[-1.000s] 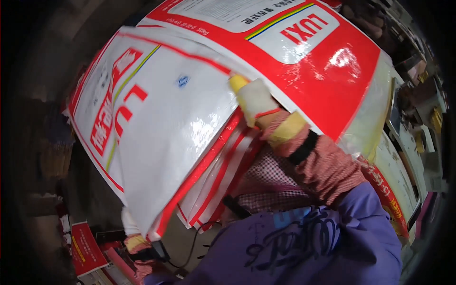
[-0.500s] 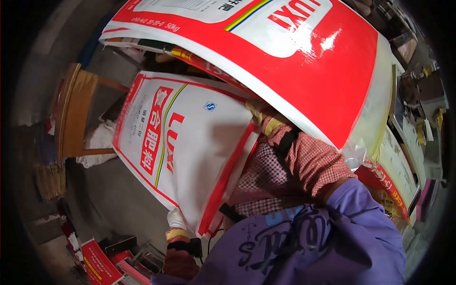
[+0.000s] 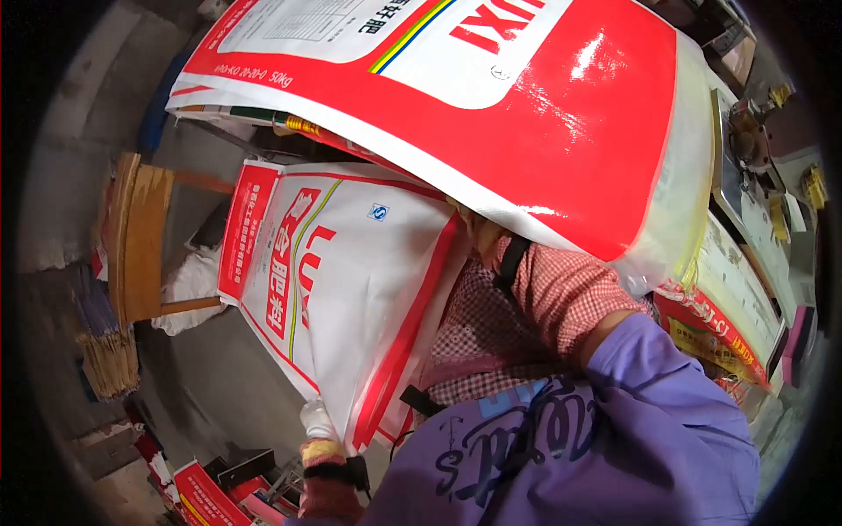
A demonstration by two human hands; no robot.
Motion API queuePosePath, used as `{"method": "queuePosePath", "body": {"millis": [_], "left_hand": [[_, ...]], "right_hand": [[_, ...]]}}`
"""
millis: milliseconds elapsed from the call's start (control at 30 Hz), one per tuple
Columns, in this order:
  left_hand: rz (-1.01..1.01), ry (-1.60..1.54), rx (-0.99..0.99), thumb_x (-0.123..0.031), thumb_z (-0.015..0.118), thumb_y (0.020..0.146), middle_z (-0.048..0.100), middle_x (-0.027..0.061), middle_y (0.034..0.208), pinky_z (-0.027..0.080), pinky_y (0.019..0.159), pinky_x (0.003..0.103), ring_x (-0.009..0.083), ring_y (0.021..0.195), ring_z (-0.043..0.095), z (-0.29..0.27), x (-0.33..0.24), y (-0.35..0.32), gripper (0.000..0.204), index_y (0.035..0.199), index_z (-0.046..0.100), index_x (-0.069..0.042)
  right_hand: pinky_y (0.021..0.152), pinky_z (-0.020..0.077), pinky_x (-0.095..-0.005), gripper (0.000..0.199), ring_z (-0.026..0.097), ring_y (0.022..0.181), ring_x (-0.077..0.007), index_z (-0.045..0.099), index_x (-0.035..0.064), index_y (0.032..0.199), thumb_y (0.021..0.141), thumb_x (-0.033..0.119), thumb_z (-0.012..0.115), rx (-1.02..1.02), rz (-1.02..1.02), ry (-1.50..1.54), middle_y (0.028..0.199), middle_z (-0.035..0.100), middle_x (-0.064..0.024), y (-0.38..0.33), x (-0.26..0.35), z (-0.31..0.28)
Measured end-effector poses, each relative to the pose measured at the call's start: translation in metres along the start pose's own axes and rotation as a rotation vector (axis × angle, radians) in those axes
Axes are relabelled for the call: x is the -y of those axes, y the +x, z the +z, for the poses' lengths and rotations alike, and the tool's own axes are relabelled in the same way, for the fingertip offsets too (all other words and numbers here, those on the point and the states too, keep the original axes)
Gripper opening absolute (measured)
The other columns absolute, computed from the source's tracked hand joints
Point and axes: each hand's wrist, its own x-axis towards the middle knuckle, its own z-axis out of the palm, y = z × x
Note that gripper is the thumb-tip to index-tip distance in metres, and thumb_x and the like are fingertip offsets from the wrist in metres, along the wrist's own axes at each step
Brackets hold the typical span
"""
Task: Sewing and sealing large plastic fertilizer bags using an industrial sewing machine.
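The left grip (image 3: 317,421), in a white glove, is grasping the near-left edge of the lower sack (image 3: 360,263). The right grip (image 3: 478,232) is reaching in at the sack's opposite near corner, where the upper sack (image 3: 561,149) is overhanging it; its fingers are mostly hiding, so whether they are closing on anything cannot be told.

The lower sack is lying ahead of and between the two grips, its far part extending beyond the left grip. Its long axis is apparently running from a red band (image 3: 250,228) at the far left toward the wearer's body, though the tilt is making this hard to judge. The banded end is pointing away; a red stripe (image 3: 399,329) is marking the near side, slanting from right grip to left.

The step in hand seems to be handling the lower sack by its near side, beneath the upper sack's edge. The next move seems to be calling for a sure hold at the right corner, matching the left, and for room under that overhang.

Beyond the left grip, a chair (image 3: 145,237) is standing near the banded end.
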Motion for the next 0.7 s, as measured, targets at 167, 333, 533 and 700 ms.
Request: {"method": "queuePosePath", "body": {"millis": [167,333,533,700], "left_hand": [[-0.030,-0.001,0.118,-0.022,0.047,0.084,0.062,0.0151,0.079,0.048,0.065,0.039,0.0303,0.076,0.060,-0.039,-0.016,-0.044,0.026,0.081,0.062,-0.001],[0.403,-0.329,-0.208,-0.018,0.052,0.080,0.060,0.0180,0.089,0.046,0.072,0.032,0.0270,0.083,0.059,-0.095,-0.144,-0.078,0.024,0.091,0.057,0.003],[0.456,-0.269,-0.225,-0.017,0.051,0.081,0.061,0.0171,0.089,0.047,0.069,0.033,0.0271,0.080,0.060,-0.091,-0.155,-0.007,0.024,0.094,0.057,0.002],[0.366,-0.180,-0.267,-0.016,0.049,0.082,0.062,0.0162,0.089,0.048,0.066,0.034,0.0272,0.077,0.060,-0.083,-0.118,0.027,0.023,0.096,0.057,0.001]], "right_hand": [[0.061,0.0452,-0.0369,0.027,0.059,0.072,-0.0264,0.055,0.0095,0.089,0.086,0.030,0.038,-0.021,-0.035,-0.023,0.075,0.059,-0.0099,-0.025,0.020,-0.007],[0.062,0.0450,-0.0363,0.025,0.059,0.072,-0.0254,0.055,0.0094,0.087,0.085,0.028,0.039,-0.103,0.021,-0.085,0.075,0.059,-0.0092,-0.048,0.030,-0.032],[0.062,0.0448,-0.0355,0.022,0.059,0.072,-0.0242,0.055,0.0094,0.086,0.084,0.026,0.041,-0.195,0.092,-0.159,0.076,0.059,-0.0084,-0.101,0.008,-0.076],[0.063,0.0447,-0.0348,0.020,0.059,0.073,-0.0232,0.055,0.0094,0.084,0.083,0.025,0.042,-0.231,0.070,-0.168,0.076,0.059,-0.0076,-0.094,0.024,-0.085]]}}
